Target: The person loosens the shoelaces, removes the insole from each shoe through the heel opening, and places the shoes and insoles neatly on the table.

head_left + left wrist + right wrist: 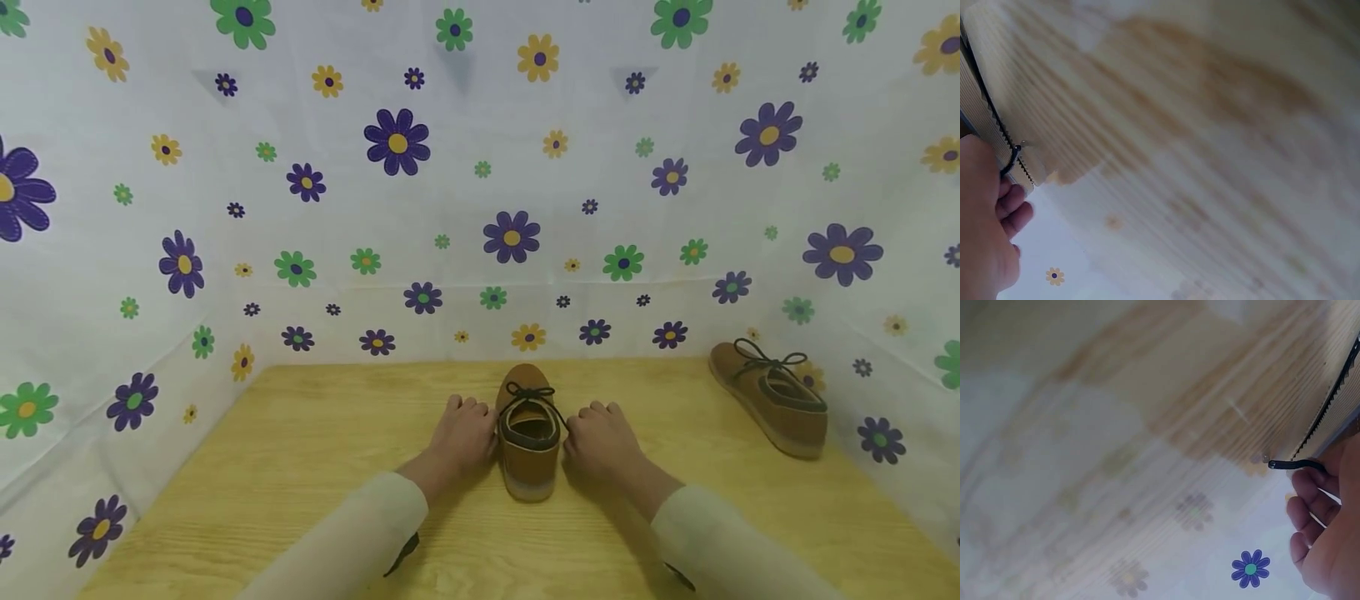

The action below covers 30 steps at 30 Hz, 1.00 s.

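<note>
A brown shoe stands on the wooden table between the two hands, heel toward me and toe away. Its dark shoelace is tied in a bow over the tongue. On the shoe's left side, the left hand pinches one lace end; the dark tip pokes out past the fingers in the left wrist view. The right hand pinches the other end, stretched out from the bow to the right. In the right wrist view that lace tip sticks out beyond curled fingers.
A matching brown shoe with a tied bow stands at the table's right edge, toe angled away to the left. Flower-printed white cloth rises behind the wooden table and along both sides.
</note>
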Motion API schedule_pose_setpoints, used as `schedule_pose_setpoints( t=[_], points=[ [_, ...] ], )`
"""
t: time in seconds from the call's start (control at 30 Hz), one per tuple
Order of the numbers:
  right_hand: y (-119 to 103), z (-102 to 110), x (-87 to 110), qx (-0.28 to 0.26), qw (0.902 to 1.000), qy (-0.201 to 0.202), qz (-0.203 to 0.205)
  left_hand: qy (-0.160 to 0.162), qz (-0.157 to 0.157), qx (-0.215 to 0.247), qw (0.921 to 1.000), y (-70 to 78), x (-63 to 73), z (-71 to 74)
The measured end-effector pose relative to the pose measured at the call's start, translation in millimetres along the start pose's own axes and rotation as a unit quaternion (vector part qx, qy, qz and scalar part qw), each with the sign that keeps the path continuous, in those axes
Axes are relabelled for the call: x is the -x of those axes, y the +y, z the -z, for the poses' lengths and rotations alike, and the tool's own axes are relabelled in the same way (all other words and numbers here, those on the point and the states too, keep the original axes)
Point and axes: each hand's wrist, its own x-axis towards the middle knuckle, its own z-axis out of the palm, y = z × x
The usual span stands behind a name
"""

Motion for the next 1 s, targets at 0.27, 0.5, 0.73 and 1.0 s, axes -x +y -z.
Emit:
schedule_pose_setpoints(
  t=[0.27, 0.5, 0.73, 1.0],
  points=[
    [1.3, -1.1, 0.2, 0.000, 0.9995, -0.031, -0.009, -0.043, 0.002, -0.012, 0.9990, 0.3, 0.1, -2.7],
    [1.1, -3.3, 1.6, -0.009, 0.9993, -0.036, -0.011, -0.051, -0.002, -0.005, 0.9987, 1.8, 0.8, -2.7],
    [-0.7, -4.5, 2.8, -0.014, 0.9964, -0.081, -0.023, -0.067, -0.017, 0.013, 0.9975, 2.3, 3.4, 1.3],
    [0.6, -4.8, 4.1, -0.023, 0.9941, -0.102, -0.029, -0.068, -0.016, 0.021, 0.9973, 1.5, 3.5, 1.7]
  ],
)
